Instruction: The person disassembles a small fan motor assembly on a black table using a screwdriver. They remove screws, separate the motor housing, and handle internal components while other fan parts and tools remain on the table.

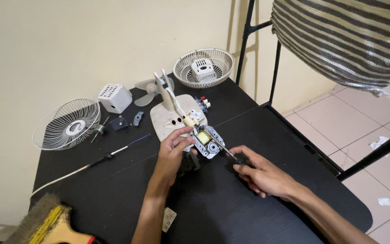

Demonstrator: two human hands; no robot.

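A: Fan motor [208, 142], a small metal-framed unit with a copper-coloured winding, sits near the middle of the black table [267, 212], just in front of the white fan base [170, 118]. What serves as a container here?

B: The rear fan guard [203, 67], a white wire bowl at the far edge, holds a white vented motor cover [203, 69]. The front fan guard [67, 123] leans at the far left corner, nothing visible in it.

A: Hand poses?

B: Left hand [174, 149]: forearm entering from the near edge, fingers curled, thumb and fingertips gripping the motor's left side. Right hand [262, 174]: fingers pressed together, pinching a screwdriver [229, 152] whose tip meets the motor.

A: Surface and room?

B: Also on the table: a white vented housing [114, 98], a pale fan blade [147, 86], a white power cord [82, 167], small dark parts [119, 123] and a brush [50, 223] at the near left corner. Cream wall [68, 40] behind; tiled floor [339, 122] on the right; striped cloth [348, 36] above.
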